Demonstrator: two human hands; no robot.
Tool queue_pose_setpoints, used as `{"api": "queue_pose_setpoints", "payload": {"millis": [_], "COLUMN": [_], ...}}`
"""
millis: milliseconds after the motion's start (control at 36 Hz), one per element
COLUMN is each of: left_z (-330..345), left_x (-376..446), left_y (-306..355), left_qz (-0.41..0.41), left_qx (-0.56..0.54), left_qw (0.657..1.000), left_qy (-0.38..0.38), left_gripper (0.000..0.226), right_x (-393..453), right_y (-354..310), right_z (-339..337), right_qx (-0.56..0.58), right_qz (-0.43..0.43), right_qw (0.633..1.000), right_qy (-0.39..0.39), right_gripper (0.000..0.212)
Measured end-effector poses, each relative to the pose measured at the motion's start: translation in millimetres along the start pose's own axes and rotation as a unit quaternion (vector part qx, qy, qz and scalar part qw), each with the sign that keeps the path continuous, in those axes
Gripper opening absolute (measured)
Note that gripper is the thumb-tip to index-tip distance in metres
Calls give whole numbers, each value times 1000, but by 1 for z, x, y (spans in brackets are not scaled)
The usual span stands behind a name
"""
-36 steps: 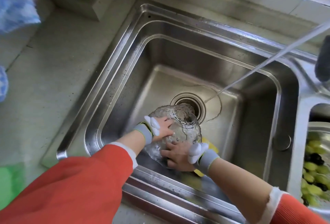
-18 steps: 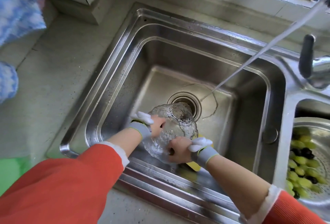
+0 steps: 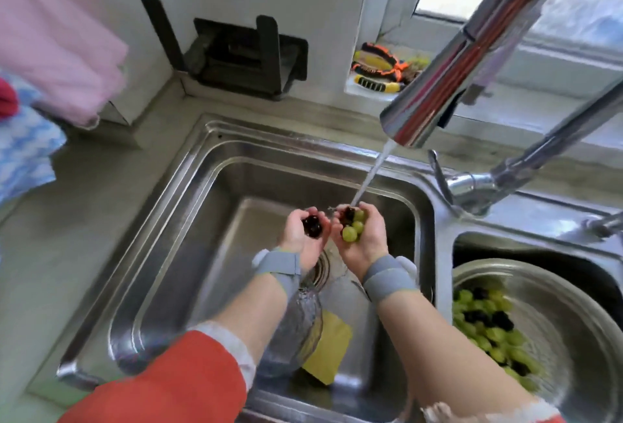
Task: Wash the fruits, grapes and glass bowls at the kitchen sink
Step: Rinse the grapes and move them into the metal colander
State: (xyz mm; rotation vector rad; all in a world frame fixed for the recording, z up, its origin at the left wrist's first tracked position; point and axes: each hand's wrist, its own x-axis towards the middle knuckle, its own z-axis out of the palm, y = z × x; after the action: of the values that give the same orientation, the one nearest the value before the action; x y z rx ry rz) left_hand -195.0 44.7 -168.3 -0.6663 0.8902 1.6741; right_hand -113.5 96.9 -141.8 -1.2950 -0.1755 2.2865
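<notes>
Sink (image 3: 161, 254) basin below: grapes are cupped loosely in both half-curled hands, left hand (image 3: 301, 237), right hand (image 3: 362, 237); some could probably be washed toward the drain (image 3: 322, 271).

Both forearms extend forward, sleeves pushed up, grey bands round the wrists. Left hand (image 3: 303, 234) and right hand (image 3: 360, 237) are raised palm-up, side by side and nearly touching, fingers curled into cups around small round fruit.
</notes>
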Motion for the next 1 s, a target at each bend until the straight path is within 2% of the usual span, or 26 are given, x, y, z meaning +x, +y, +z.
{"api": "queue_pose_setpoints", "payload": {"millis": [167, 222, 278, 333, 389, 472, 556, 583, 611, 667, 722, 833, 917, 1000], "left_z": [31, 40, 45, 48, 48, 50, 55, 57, 58, 60, 59, 63, 63, 61], "left_x": [4, 0, -2, -4, -6, -10, -16, -19, -23, -31, -34, -24, -28, -31], "left_y": [-16, -22, -29, -34, -36, -34, -35, -38, -40, -48, -51, -39, -45, -54], "left_qz": [17, 40, 83, 123, 132, 156, 209, 209, 204, 190, 183, 214, 248, 222], "left_qx": [11, 9, 25, 37, 60, 98, 150, 168, 186, 213, 246, 336, 366, 336], "left_qw": [999, 998, 995, 990, 986, 981, 964, 961, 958, 952, 942, 912, 889, 905], "left_qy": [-25, -44, -56, -62, -79, -56, -62, -71, -81, -112, -133, -97, -120, -138], "left_gripper": [16, 16, 18, 18, 27, 32, 32, 33, 33, 30, 30, 40, 35, 29], "right_x": [-3, -3, -3, -5, -6, -5, -8, -6, -2, -2, -2, -8, -11, -15], "right_y": [-16, -13, -10, -12, -13, -11, -7, -9, -11, -23, -27, -10, -12, -26], "right_z": [13, 15, 15, 14, 14, 10, 7, 6, 7, 8, 6, 5, 7, 5], "right_qx": [108, 98, 13, -101, -200, -319, -395, -404, -404, -368, -345, -339, -307, -187], "right_qz": [-68, -98, -154, -221, -269, -322, -370, -377, -367, -322, -286, -286, -275, -251], "right_qw": [991, 990, 988, 970, 942, 891, 840, 833, 838, 872, 892, 896, 911, 949], "right_qy": [30, 20, 4, -2, -5, -24, -40, -29, -11, 39, 58, 20, 20, 42], "right_gripper": [26, 20, 18, 21, 23, 25, 30, 30, 30, 32, 32, 32, 26, 28]}}
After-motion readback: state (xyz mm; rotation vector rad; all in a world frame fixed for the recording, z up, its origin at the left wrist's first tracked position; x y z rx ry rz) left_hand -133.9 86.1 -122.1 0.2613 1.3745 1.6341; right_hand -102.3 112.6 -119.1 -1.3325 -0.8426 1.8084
